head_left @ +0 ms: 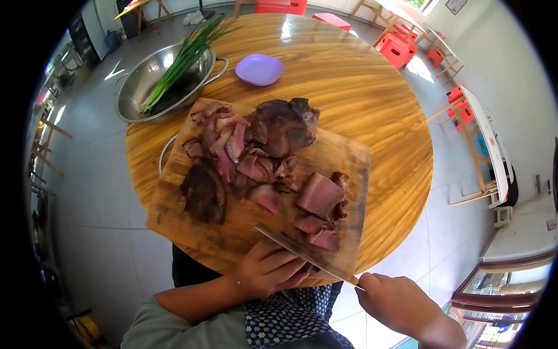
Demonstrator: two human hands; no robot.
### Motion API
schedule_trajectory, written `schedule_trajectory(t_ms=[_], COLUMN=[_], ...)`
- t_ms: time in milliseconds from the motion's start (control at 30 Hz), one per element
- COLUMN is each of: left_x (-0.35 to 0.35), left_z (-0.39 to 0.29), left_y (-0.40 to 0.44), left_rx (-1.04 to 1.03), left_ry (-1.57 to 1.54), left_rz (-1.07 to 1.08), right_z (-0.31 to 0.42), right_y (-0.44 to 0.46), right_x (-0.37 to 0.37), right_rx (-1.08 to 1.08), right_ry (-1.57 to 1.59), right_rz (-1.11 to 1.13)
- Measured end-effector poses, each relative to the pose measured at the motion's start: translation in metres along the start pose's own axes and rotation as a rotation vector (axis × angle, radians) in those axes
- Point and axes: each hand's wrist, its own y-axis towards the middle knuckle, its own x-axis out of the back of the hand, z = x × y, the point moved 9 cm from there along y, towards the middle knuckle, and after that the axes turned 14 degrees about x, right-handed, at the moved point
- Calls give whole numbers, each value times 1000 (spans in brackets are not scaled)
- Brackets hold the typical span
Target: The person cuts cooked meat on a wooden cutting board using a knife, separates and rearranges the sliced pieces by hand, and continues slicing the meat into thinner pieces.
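Note:
My right hand (401,305) is closed round the handle of a knife (308,256), its blade slanting across the front of the wooden cutting board (174,218). Right beside the blade, the bent fingers of my left hand (272,269) press on a dark piece of meat (312,268), mostly hidden by hand and knife. Pink cut slices (232,139) lie heaped on the board. Around them are a large dark brown chunk of meat (285,125), another dark chunk (203,192) at the left, and a pink-faced block (321,195) with smaller pieces at the right.
A steel two-handled basin (131,96) holding long green stalks (183,64) stands at the round wooden table's (372,99) back left edge. Near it lies a purple plate (259,69). Red stools (394,49) and other tables (485,139) stand beyond.

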Motion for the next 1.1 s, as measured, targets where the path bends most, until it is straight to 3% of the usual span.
schedule_trajectory(t_ms=[167, 300, 500, 633, 900, 1033, 1100], left_x=[-1, -1, 2, 2, -1, -2, 1], left_z=[2, 7, 11, 10, 10, 11, 9], left_y=[-2, -3, -3, 0, 0, 0, 0], left_rx=[6, 45, 104, 114, 110, 115, 91], left_ry=[-54, -92, -102, -101, -133, -110, -103], left_rz=[-29, -41, -42, -12, -12, -2, -10], right_z=[-28, -24, -21, -23, -46, -39, -26], right_y=[-20, -13, 37, 57, 8, 29, 49], right_x=[5, 8, 5, 4, -9, -9, -14], right_rx=[-184, -289, -139, 7, -196, -119, 18], right_ry=[184, 119, 239, 284, 320, 305, 266], right_rz=[187, 242, 294, 173, 304, 218, 118])
